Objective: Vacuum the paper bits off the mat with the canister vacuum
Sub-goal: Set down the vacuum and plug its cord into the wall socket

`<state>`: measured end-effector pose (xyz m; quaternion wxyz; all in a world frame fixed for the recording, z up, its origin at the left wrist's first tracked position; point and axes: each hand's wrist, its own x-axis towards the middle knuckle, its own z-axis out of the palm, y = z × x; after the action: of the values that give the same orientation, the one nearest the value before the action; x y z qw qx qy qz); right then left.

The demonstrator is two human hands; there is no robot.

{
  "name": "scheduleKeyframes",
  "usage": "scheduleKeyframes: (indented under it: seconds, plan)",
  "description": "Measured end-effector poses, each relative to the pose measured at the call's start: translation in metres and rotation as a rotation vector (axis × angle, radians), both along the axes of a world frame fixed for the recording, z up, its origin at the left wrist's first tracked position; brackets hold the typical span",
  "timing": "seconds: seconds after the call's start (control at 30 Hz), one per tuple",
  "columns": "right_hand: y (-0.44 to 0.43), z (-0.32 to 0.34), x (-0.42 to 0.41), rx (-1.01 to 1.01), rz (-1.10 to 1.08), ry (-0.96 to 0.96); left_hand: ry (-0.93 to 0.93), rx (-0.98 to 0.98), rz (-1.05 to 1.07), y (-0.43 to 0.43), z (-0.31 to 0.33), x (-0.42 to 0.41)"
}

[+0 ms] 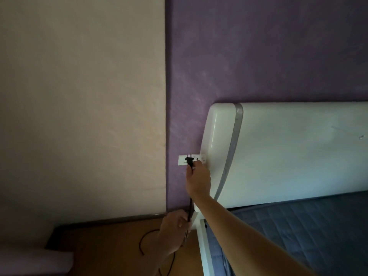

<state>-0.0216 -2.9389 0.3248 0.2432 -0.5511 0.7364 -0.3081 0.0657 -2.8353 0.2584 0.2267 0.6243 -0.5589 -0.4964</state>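
Currently right hand [198, 180] grips black plug [189, 161] at wall socket [191, 159]. Left hand [175, 226] grasps the cord [190, 206] lower down, beside the bed [298, 152].

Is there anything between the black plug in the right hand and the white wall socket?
Nothing visible. The right hand holds the black plug right at the face of the white socket plate, prongs still showing. The white headboard sits just to the right, covering the plate's far end but not that slot. The left hand holds the cord lower down.

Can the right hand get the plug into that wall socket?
Probably yes. The right hand already holds the plug at the socket, with nothing between them; the headboard sits just beside it.
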Motion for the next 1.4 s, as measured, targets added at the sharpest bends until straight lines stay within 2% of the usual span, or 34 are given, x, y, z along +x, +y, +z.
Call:
scheduleKeyframes:
  seconds: [0.1,0.3,0.47,0.63,0.93,1.27,1.4]
  plan:
    - [-0.008,-0.026,0.005,0.032,0.018,0.012,0.056,0.044,0.044,-0.003,-0.023,-0.001]
    - [-0.018,-0.066,0.008,0.130,0.001,0.104,0.004,0.002,0.067,-0.006,-0.058,-0.004]
    - [-0.031,-0.083,0.010,0.177,0.009,0.200,0.076,0.026,0.099,-0.015,-0.080,-0.008]
    - [-0.041,-0.091,0.016,0.184,-0.060,0.159,0.112,-0.001,0.123,-0.023,-0.099,-0.008]
    - [-0.044,-0.094,0.016,0.133,-0.103,0.109,0.166,0.018,0.148,-0.027,-0.098,-0.010]
    - [-0.053,-0.082,0.015,0.223,-0.025,0.255,0.201,0.010,0.109,-0.032,-0.097,-0.017]
    - [-0.058,-0.079,0.016,0.261,-0.075,0.218,0.209,-0.025,0.109,-0.032,-0.096,-0.017]
